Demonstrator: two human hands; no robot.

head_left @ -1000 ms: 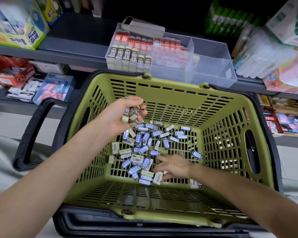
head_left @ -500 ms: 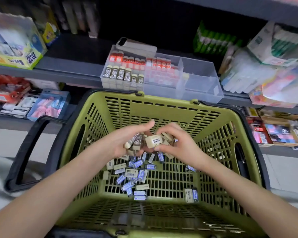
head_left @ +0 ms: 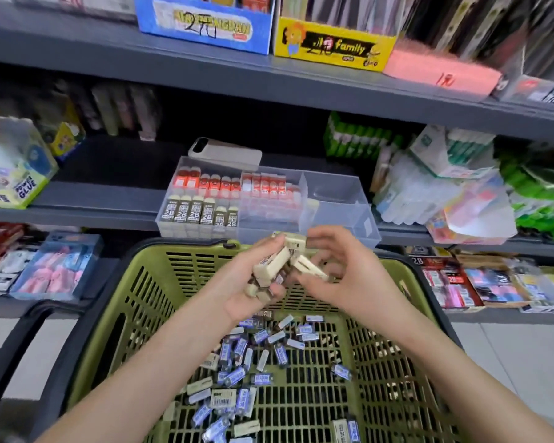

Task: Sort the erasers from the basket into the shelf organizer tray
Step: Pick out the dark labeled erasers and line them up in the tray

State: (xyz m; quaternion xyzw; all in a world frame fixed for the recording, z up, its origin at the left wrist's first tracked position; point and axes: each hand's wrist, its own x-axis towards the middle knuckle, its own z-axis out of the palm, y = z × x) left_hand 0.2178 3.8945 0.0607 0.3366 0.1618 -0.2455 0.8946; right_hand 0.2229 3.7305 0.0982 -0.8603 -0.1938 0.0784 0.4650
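My left hand (head_left: 242,290) cups a bunch of beige erasers (head_left: 274,263) above the far rim of the green basket (head_left: 135,302). My right hand (head_left: 343,276) meets it and pinches one beige eraser (head_left: 309,267) from the bunch. Several loose erasers (head_left: 237,375), blue-sleeved and beige, lie on the basket floor below. The clear organizer tray (head_left: 339,212) stands on the shelf just beyond the hands. It holds a row of brown 2B erasers (head_left: 199,214) in front and red-sleeved erasers (head_left: 234,185) behind; its right compartments look empty.
A phone (head_left: 224,153) lies behind the tray. A glue box (head_left: 13,174) sits at the left of the shelf, plastic-wrapped packs (head_left: 445,193) at the right. Boxed goods fill the shelf above and the lower shelf on both sides. The basket's black handle (head_left: 13,356) hangs left.
My right hand came up from the basket floor and joined my left. Both hands rose together with the erasers toward the tray, and the view tilted up at the shelves.
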